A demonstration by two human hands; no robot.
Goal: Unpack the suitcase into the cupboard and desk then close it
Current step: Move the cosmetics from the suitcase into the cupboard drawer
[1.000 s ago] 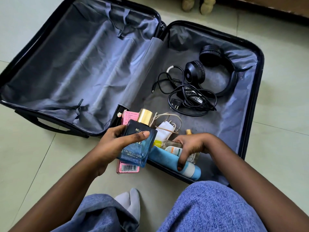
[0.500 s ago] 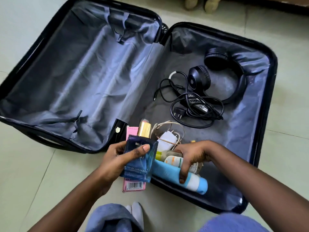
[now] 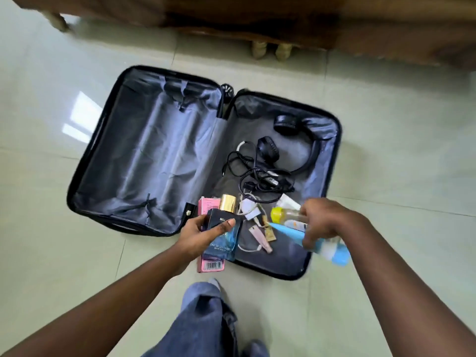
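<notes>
Black suitcase open flat on floor. Headphones, tangled cables in suitcase's right half. Left hand grips blue cologne bottle plus pink box (suitcase's near edge). Right hand grips blue tube, yellow-capped bottle.

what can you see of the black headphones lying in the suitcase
The black over-ear headphones lie flat on the grey lining in the right half of the open black suitcase, toward its far corner. Two round padded ear cups join a curved band, matte plastic with leather-like cushions by the look. One cup sits near the far wall, the other beside the tangled black cables, which seem to touch it. Neither hand is on them.
</notes>
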